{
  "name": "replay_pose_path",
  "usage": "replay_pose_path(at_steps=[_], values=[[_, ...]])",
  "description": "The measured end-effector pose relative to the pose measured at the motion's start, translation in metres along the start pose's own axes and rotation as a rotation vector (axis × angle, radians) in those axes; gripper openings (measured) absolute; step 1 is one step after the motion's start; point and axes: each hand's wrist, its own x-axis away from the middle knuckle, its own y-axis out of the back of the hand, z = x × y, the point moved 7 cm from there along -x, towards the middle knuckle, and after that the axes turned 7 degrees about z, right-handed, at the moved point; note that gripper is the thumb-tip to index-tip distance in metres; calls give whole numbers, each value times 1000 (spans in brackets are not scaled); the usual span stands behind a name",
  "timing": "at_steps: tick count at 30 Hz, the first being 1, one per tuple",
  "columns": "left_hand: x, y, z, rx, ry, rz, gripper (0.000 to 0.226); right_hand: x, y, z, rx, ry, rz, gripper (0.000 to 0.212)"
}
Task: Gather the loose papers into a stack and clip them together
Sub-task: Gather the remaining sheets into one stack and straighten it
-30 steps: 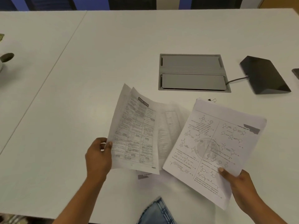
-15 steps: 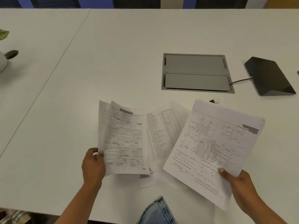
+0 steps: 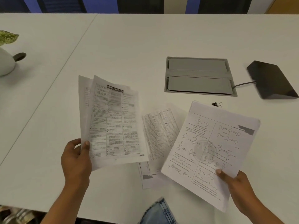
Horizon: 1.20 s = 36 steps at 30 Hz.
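Note:
My left hand (image 3: 76,160) grips a few printed sheets (image 3: 111,122) by their lower left edge; the top one is headed "Banking System" and they lift off the white table (image 3: 129,46). My right hand (image 3: 234,183) holds a stack of sheets with chemistry diagrams (image 3: 210,151) by its lower right corner. Between the two bundles, loose papers (image 3: 158,135) with a printed table lie flat on the table, partly covered by both. A small black binder clip (image 3: 216,104) lies just beyond the right stack's top edge.
A grey cable hatch (image 3: 199,76) is set into the table behind the papers. A black wedge-shaped device (image 3: 271,80) with a cable sits at the right. A white plant pot (image 3: 5,62) stands at the far left. A denim-clad knee (image 3: 158,212) shows below the near edge.
My left hand has swung its sheets leftward and away from the papers on the table, uncovering the tabled page. The right hand and its stack have barely moved.

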Motion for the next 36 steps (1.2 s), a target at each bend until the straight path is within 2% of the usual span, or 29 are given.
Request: replay_pose_path(at_steps=[4, 8, 11, 13, 16, 21, 25, 27, 29, 31, 33, 34, 35, 36], values=[[19, -24, -7, 124, 69, 158, 13, 2, -7, 5, -2, 7, 22, 22], [53, -67, -10, 114, 40, 318, 9, 3, -22, 11, 22, 13, 64, 25], [78, -100, -9, 129, 60, 422, 13, 6, -37, 20, 69, 36, 132, 35], [92, -118, -9, 112, 72, 472, 17, 9, -45, 25, 85, 39, 205, 22], [104, -132, -10, 55, 67, 499, 21, 13, -54, 32, 125, 36, 298, 27], [105, -140, -10, -68, 50, 560, 21, 15, -54, 48, 111, 49, 319, 25], [94, -137, -15, -298, 20, 565, 9, 14, -51, 60, 84, 57, 369, 26], [84, -134, -21, -366, -21, 494, 29, 15, -51, 67, 81, 69, 401, 27], [74, -138, -23, -265, 48, 534, 49, 15, -52, 72, 88, 75, 445, 27], [73, -156, -18, -67, 233, 741, 58, 14, -52, 75, 60, 42, 444, 29], [83, -173, -18, 115, 385, 931, 46, 9, -49, 70, -8, -39, 419, 56], [87, -178, -21, 148, 398, 964, 39, 5, -47, 66, -11, -54, 427, 69], [87, -181, -21, 150, 383, 957, 34, 6, -49, 70, -20, -55, 433, 75], [88, -184, -22, 155, 360, 940, 31, 3, -50, 71, -9, -28, 460, 71]])
